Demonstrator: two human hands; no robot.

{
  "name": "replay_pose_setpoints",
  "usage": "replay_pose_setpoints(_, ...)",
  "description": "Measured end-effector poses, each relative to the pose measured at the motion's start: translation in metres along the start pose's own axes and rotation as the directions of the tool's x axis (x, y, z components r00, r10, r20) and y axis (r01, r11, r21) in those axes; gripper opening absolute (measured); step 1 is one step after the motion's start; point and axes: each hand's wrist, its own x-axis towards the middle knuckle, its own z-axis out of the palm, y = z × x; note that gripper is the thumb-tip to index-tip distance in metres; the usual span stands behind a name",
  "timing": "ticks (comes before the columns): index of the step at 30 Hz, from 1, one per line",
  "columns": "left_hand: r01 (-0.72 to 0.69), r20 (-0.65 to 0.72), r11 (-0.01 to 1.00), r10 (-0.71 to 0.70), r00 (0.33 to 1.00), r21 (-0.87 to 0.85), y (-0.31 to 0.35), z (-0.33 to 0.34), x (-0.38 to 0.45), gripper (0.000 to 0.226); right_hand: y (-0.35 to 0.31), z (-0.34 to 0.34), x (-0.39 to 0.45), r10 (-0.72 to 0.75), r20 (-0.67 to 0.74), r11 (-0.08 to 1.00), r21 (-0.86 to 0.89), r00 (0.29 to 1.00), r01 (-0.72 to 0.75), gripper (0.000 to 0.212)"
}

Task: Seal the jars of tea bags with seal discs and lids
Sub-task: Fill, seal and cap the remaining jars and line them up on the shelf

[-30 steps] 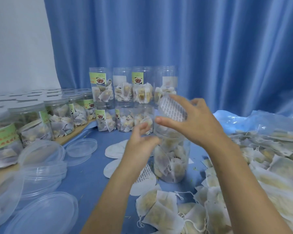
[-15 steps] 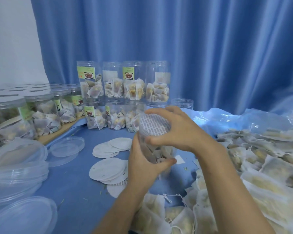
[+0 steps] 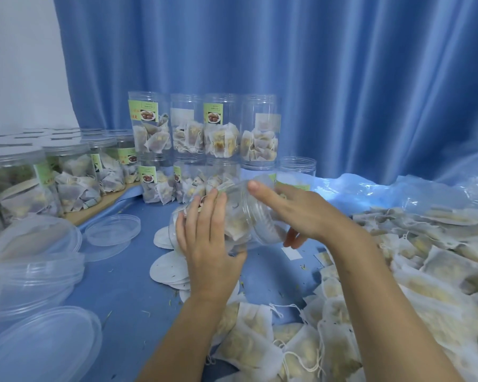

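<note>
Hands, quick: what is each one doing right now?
Left hand: grips the tilted jar around its body.
Right hand: curled round the jar's mouth end.

A blue curtain (image 3: 301, 64) is hanging in long vertical folds across the whole back of the scene. A plain white wall (image 3: 20, 59) is showing to its left. A blue cloth (image 3: 127, 282) is covering the table, with small dry crumbs lying scattered on it. At the left, a pale wooden board (image 3: 105, 201) is running diagonally along the cloth. At the right, crinkled clear plastic sheeting (image 3: 398, 191) is lying bunched against the foot of the curtain, catching the light.
</note>
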Motion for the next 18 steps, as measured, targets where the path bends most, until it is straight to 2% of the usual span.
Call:
replay_pose_setpoints(4,0.039,-0.006,0.999,-0.039,0.999,-0.013,-0.005,-0.001,0.001,0.096,0.009,-0.002,0.005,-0.184,0.103,0.982,-0.021,0.977,0.187,0.105)
replay_pose_setpoints(7,0.044,0.034,0.998,-0.043,0.998,-0.048,-0.006,0.001,0.001,0.101,0.011,-0.007,0.004,-0.379,0.199,0.914,-0.073,0.904,0.399,0.108)
replay_pose_setpoints(9,0.062,0.062,0.996,-0.059,0.996,-0.062,-0.006,0.002,-0.001,0.104,0.010,-0.005,0.005,-0.432,0.193,0.881,-0.120,0.881,0.458,0.107)
replay_pose_setpoints(11,0.057,0.065,0.997,-0.054,0.996,-0.054,-0.007,0.002,-0.002,0.100,0.009,0.001,0.006,-0.396,0.117,0.901,-0.144,0.911,0.410,0.099)
replay_pose_setpoints(14,0.007,0.052,0.999,-0.005,0.999,-0.047,-0.008,0.001,-0.001,0.098,0.004,0.009,0.003,-0.106,-0.019,0.994,-0.031,0.994,0.106,0.092)
replay_pose_setpoints(16,-0.042,0.055,0.999,0.043,0.998,-0.022,-0.009,0.002,-0.001,0.100,0.007,0.008,-0.002,0.011,0.035,1.000,-0.026,0.999,-0.010,0.107)
replay_pose_setpoints(18,-0.009,0.049,0.999,0.010,0.999,-0.034,-0.010,0.002,0.000,0.099,0.009,0.006,0.003,-0.002,0.083,0.999,-0.037,0.997,0.005,0.119)
